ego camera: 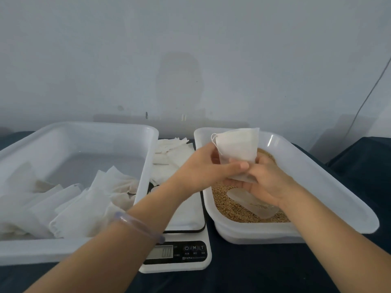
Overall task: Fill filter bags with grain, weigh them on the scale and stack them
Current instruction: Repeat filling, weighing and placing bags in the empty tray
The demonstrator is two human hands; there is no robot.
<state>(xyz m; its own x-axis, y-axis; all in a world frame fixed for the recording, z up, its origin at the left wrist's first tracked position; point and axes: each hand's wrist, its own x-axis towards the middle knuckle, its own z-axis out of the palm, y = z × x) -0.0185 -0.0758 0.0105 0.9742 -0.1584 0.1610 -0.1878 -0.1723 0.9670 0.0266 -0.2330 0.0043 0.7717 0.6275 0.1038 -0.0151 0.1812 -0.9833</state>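
Several seemingly filled bags [80, 208] lie in the left bin [74, 249]; my left hand [203, 168] and right hand [268, 183] both grip another filter bag [239, 145] over the grain [230, 211], not yet weighed.

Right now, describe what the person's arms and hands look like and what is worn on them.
The left forearm and right forearm are bare, with no sleeves in view. The left hand and right hand wear no gloves. A translucent lilac bangle circles the left wrist; the right wrist carries nothing.
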